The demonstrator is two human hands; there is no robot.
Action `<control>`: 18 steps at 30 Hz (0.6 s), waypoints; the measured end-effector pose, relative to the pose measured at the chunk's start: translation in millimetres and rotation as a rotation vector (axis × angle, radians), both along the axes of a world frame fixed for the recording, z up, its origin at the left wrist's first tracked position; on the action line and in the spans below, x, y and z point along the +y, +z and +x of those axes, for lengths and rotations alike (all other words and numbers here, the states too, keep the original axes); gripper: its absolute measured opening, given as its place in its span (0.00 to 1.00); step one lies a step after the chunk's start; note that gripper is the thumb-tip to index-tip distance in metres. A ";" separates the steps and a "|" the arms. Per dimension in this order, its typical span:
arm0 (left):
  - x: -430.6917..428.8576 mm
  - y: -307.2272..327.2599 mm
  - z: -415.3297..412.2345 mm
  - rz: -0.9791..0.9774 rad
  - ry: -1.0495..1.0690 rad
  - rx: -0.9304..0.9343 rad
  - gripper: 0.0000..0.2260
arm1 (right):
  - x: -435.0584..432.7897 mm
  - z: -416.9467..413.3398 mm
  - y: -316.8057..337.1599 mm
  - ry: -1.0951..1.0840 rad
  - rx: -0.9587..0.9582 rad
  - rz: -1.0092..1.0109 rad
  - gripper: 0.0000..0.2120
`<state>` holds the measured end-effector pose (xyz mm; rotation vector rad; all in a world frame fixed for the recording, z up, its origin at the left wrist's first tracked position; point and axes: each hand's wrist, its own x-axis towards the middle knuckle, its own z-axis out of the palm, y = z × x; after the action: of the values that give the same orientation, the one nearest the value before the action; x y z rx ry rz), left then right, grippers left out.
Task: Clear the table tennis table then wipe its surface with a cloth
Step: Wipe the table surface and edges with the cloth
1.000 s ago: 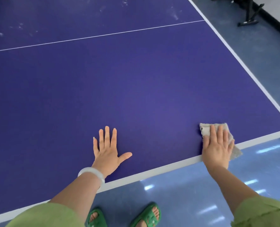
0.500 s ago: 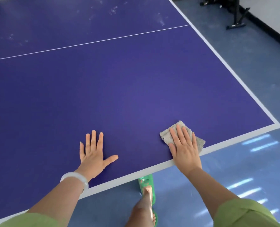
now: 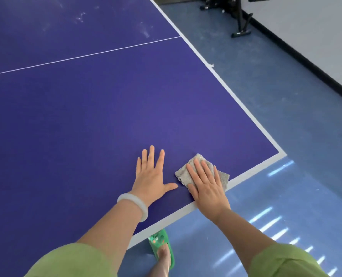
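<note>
we press the right grip point(image 3: 206, 186) flat on the cloth point(image 3: 183, 172), with the fingers straight and close together, pointing to about 11 o'clock. it holds nothing between the fingers; it only pushes down. the cloth is grey and crumpled. it lies on the blue bench point(image 3: 106, 126) at the near edge, toward 5 o'clock in the view, and one corner of it reaches onto the white border point(image 3: 252, 172). the heel of the right grip rests on this border too. the corner of the bench is at 3 o'clock from the cloth, near but apart.

the left grip point(image 3: 151, 176) lies flat on the bare bench at 9 o'clock from the cloth, with fingers a little spread and nothing held. its thumb points to 3 o'clock and the tip is just beside the cloth; we cannot tell if they touch. a white bracelet point(image 3: 134, 206) is on the left wrist, and green sleeves point(image 3: 72, 260) show at 6 o'clock.

a thin white line point(image 3: 82, 56) crosses the bench from 9 to 1 o'clock, and pale smears point(image 3: 80, 17) lie beyond it at 12 o'clock. on the blue floor point(image 3: 286, 196), a foot in a green slipper point(image 3: 160, 242) stands by the near edge at 6 o'clock. a black stand point(image 3: 240, 21) is at 1 o'clock beside the wall point(image 3: 316, 27).
</note>
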<state>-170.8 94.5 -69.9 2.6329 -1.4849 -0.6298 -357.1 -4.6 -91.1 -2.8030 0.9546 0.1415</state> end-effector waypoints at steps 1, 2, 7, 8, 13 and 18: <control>-15.1 -2.9 -2.4 0.020 -0.015 0.013 0.54 | -11.1 -4.0 -0.2 -0.008 -0.008 -0.005 0.28; -26.3 -6.7 -3.9 0.043 -0.028 0.020 0.56 | -23.3 -8.8 -0.2 -0.038 -0.018 -0.005 0.27; -39.0 -24.8 -1.9 0.094 -0.040 0.027 0.58 | -80.0 -26.3 -4.7 -0.501 -0.055 0.009 0.26; -38.0 -25.3 -1.4 0.095 -0.040 0.031 0.58 | -81.8 -20.4 -4.9 -0.619 -0.080 0.020 0.26; -34.2 -22.8 -1.5 0.056 -0.021 0.061 0.57 | -44.4 35.1 -4.7 -0.334 -0.121 -0.036 0.26; -28.9 -20.2 0.0 0.028 -0.035 0.033 0.55 | -82.9 3.2 -3.9 0.021 -0.074 -0.084 0.25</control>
<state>-170.9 65.6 -90.2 2.6092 -1.5271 -0.6981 -353.9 -87.5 -95.0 -2.8733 0.9352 0.0009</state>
